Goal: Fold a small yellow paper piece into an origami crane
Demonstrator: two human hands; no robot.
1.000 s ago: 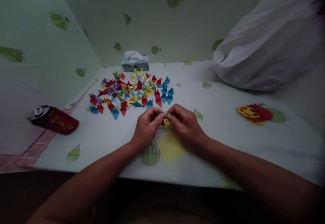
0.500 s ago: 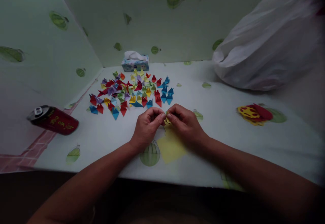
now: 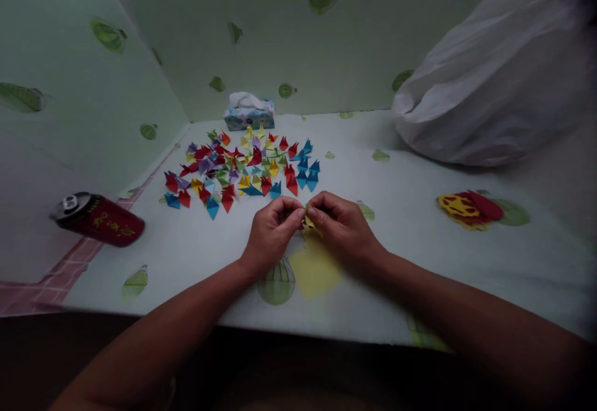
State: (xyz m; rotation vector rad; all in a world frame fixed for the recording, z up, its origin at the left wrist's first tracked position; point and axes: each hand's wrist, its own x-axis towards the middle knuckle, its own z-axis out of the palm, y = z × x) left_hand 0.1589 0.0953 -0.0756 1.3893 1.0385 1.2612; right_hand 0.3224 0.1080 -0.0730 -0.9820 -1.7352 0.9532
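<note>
My left hand (image 3: 273,230) and my right hand (image 3: 341,227) meet above the front middle of the table, thumbs and fingertips pinched. Between them they grip a small piece of folded yellow paper (image 3: 308,222), mostly hidden by the fingers. Beneath my hands, flat yellow paper (image 3: 317,271) lies on the table, partly covered by my right hand. Just beyond my hands spreads a cluster of small folded paper cranes (image 3: 265,185) in red, blue, yellow, green and purple.
On the left a red drink can (image 3: 100,218) lies tilted near the wall. A tissue box (image 3: 250,112) stands at the back. A large white plastic bag (image 3: 476,87) fills the back right, and a red and yellow item (image 3: 471,207) rests in front of it on the patterned tablecloth (image 3: 186,268).
Both hands keep their pinch on the folded yellow paper, with only tiny finger movement. The view has shifted very slightly; everything else lies as before.
</note>
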